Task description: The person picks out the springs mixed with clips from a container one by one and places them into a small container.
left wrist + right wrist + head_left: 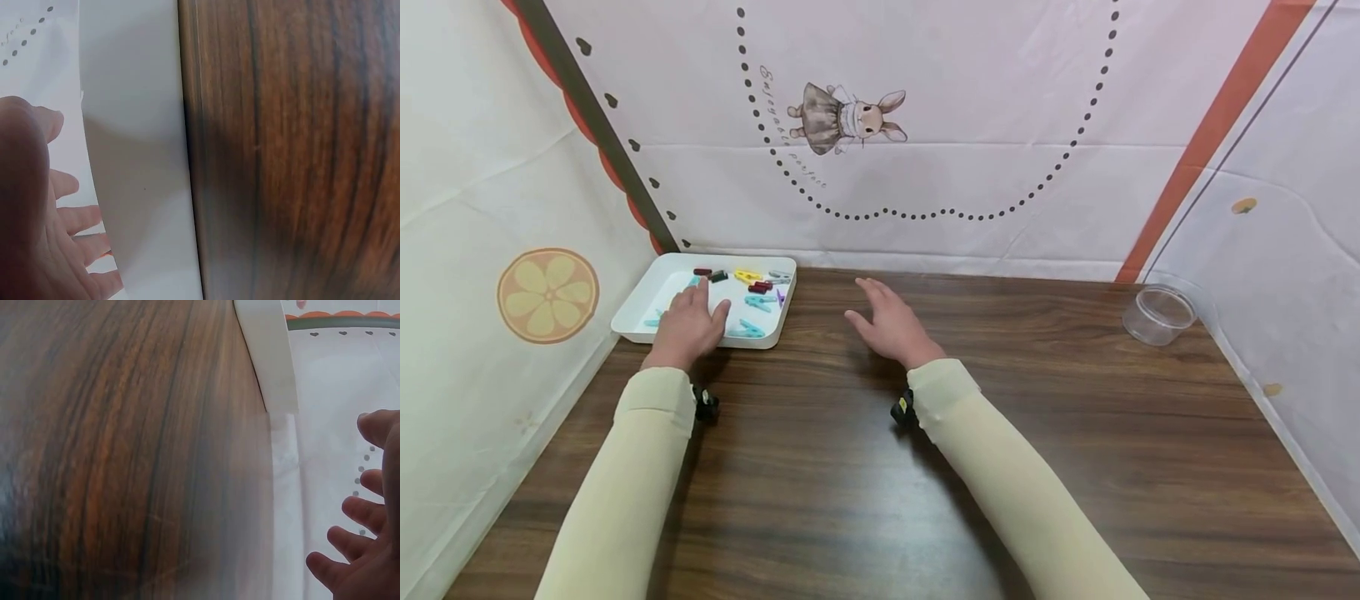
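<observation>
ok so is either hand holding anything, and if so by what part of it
Nothing is held: the left hand is over the white tray, gripping none of its clothespins, and the right hand is empty above the wood-grain table.

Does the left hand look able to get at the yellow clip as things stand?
Probably yes: the left hand is over the white tray, and nothing covers the yellow clip.

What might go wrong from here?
Left hand over the shallow white rectangular tray: brushing its rim could shift it. The yellow plastic clip and small dark red pieces lie close together, so grabbing one may disturb another. Clear round plastic container, far right: a wide sweep could tip it.
</observation>
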A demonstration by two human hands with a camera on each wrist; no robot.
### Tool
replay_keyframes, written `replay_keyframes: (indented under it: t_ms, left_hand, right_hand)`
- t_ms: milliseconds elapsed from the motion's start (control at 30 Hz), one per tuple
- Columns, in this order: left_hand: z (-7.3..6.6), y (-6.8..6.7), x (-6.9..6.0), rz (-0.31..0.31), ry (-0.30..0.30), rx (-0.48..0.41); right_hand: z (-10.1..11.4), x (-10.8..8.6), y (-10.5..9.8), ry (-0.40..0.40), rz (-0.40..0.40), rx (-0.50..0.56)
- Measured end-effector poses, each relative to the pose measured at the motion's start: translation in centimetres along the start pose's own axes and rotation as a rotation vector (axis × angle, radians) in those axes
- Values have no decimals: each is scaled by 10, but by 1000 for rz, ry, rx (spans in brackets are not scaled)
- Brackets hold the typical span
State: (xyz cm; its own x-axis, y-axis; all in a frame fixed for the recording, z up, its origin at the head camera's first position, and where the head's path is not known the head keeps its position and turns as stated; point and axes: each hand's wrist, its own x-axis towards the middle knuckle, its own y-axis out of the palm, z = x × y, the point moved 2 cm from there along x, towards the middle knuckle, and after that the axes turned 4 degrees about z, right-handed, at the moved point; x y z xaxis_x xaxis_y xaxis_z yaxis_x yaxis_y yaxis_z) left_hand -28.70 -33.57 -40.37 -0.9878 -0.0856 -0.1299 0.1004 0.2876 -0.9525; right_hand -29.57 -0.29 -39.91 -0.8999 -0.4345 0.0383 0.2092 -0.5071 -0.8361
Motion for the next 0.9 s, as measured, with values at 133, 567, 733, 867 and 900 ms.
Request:
replay_keyframes:
  t_ms: [133, 567, 733, 867, 900]
  left_hand:
    - [3, 0, 2, -2, -4, 6]
    - [13, -3, 4, -1, -43, -27]
    - [21, -2, 5, -1, -43, -29]
    - [27, -3, 5, 0, -44, -29]
    - [28, -4, 5, 2, -47, -33]
  right_hand:
    - [1, 3, 3, -2, 8, -11]
    - [10, 10, 13, 2, 19, -2]
    - [13, 11, 16, 2, 10, 23]
    - [15, 12, 19, 9, 16, 34]
    - [16, 12, 20, 9, 19, 35]
